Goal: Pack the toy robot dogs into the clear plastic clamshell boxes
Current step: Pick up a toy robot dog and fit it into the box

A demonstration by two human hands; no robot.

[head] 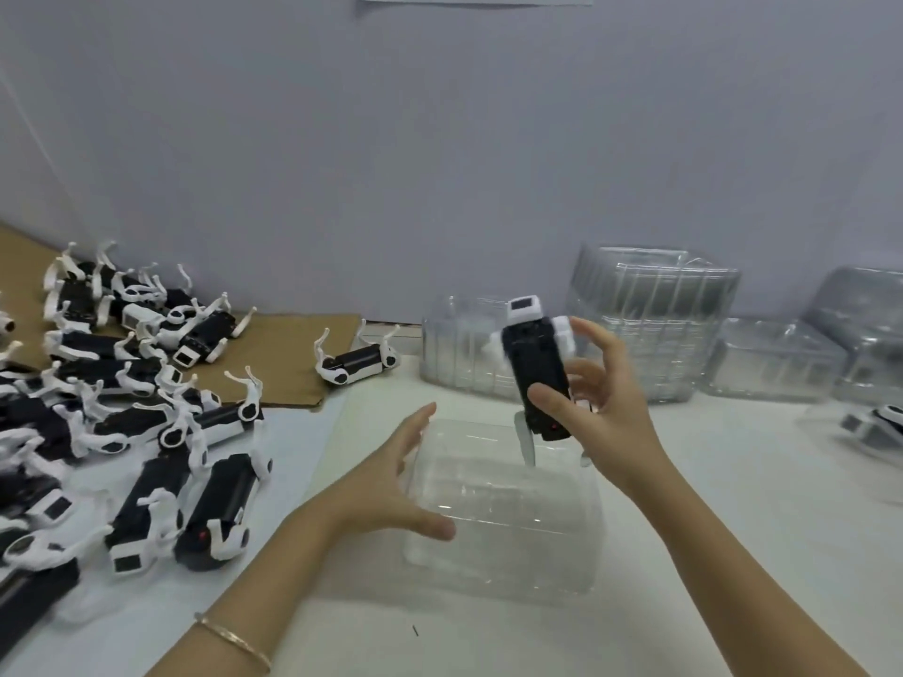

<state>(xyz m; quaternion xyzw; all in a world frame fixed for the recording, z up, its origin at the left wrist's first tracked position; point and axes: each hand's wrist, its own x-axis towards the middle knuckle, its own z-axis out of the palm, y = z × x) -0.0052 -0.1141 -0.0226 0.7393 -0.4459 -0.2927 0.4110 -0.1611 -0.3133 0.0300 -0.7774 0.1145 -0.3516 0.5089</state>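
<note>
My right hand (603,408) grips a black-and-white toy robot dog (535,364), held nearly upright with its head up, above the far edge of an empty clear clamshell box (508,525) on the white table. Its white legs dangle toward the box. My left hand (396,481) is open against the left side of that box, fingers spread and thumb along its near edge. Several more toy dogs (146,432) lie in a pile at the left. One dog (356,361) lies alone on its back near the wall.
Stacks of empty clear clamshell boxes (655,315) stand along the wall at the back right. A packed box with a dog (874,422) sits at the right edge. Brown cardboard (283,354) lies under part of the pile. The wall is close behind.
</note>
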